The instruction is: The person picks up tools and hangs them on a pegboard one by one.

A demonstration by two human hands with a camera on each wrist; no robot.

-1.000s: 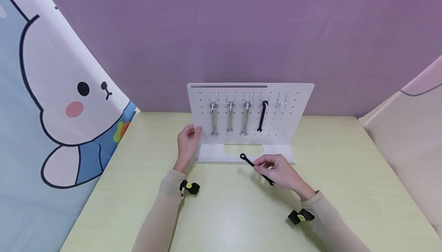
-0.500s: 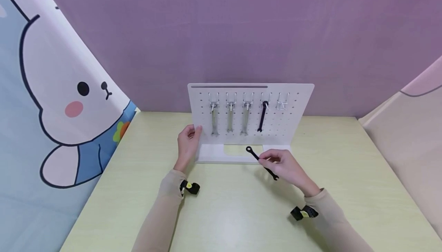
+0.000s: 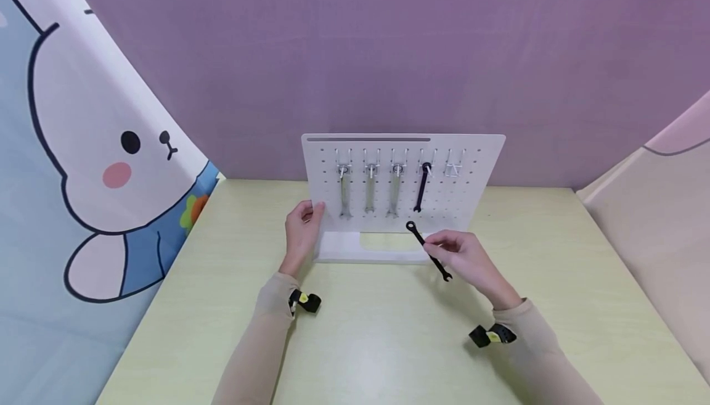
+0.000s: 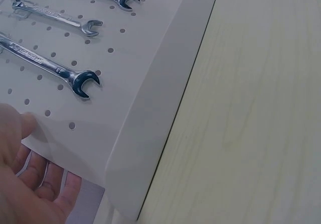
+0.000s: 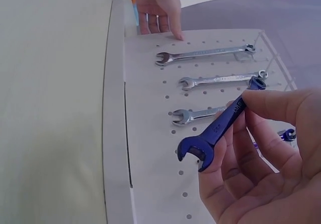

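My right hand (image 3: 463,257) pinches a dark combination wrench (image 3: 432,256) by its shank between thumb and fingers, in front of the white pegboard (image 3: 468,152). The ring end points up and left, the open end down towards the table. In the right wrist view this wrench (image 5: 220,126) looks dark blue. My left hand (image 3: 302,229) holds the pegboard's left edge, thumb on the front face and fingers behind it, as the left wrist view shows. Three silver wrenches (image 3: 370,192) and one dark wrench (image 3: 422,188) hang from hooks on the board.
A bare wire hook (image 3: 453,164) is at the board's right end. The board's white base (image 3: 338,248) stands on a pale wooden table (image 3: 366,343). Behind is a purple cloth (image 3: 388,53); a rabbit-print cloth (image 3: 72,164) hangs on the left.
My right hand has moved up and to the right with the wrench, closer to the pegboard. The left hand has stayed at the board's edge.
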